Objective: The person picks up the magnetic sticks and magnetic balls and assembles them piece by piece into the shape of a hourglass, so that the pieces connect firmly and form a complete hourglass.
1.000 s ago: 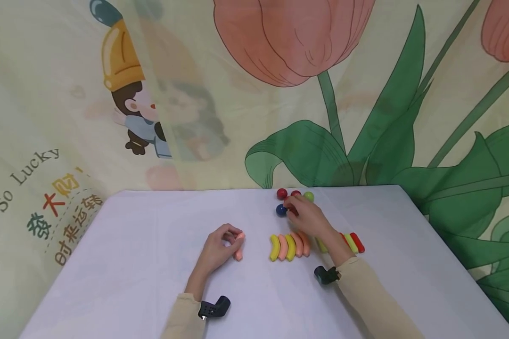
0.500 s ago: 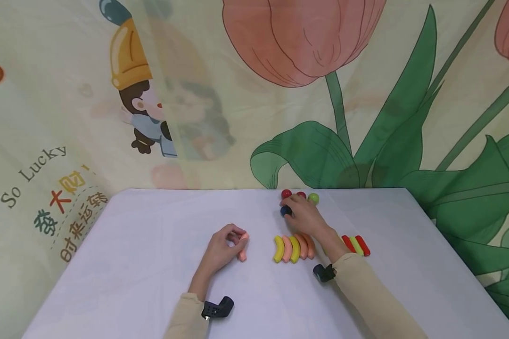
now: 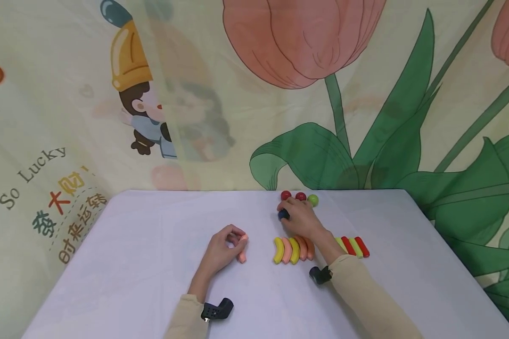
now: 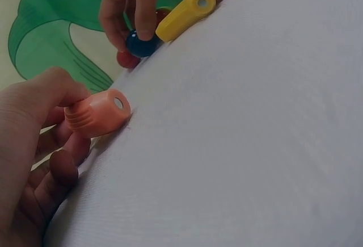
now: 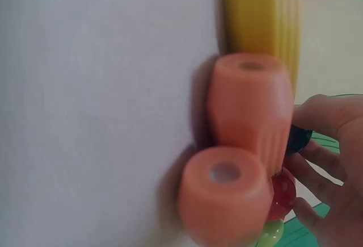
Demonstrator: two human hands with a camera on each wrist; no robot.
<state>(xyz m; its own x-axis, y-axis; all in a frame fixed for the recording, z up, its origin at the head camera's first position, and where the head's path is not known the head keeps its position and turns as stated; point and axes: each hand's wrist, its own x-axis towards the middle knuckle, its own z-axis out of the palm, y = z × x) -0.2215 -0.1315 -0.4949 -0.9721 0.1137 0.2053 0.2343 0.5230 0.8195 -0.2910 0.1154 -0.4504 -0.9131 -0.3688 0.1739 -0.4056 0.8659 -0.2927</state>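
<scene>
In the head view my left hand pinches a curved pink magnetic piece between thumb and fingers, low over the white table. The left wrist view shows a silvery disc in the end of this pink piece. Farther right, my right hand reaches over a row of curved pieces and holds a dark blue ball at its fingertips. Behind those fingers lie two red balls and a green ball. In the right wrist view, curved pieces partly hide the blue ball.
The row of yellow, pink and orange curved pieces lies under the right wrist. Beside it, straight red and yellow-green rods are partly covered by the right forearm. A patterned cloth hangs behind the white tabletop.
My right hand has closed in on the blue ball and drawn it slightly nearer and to the left, away from the red balls. My left hand keeps its grip on the pink piece.
</scene>
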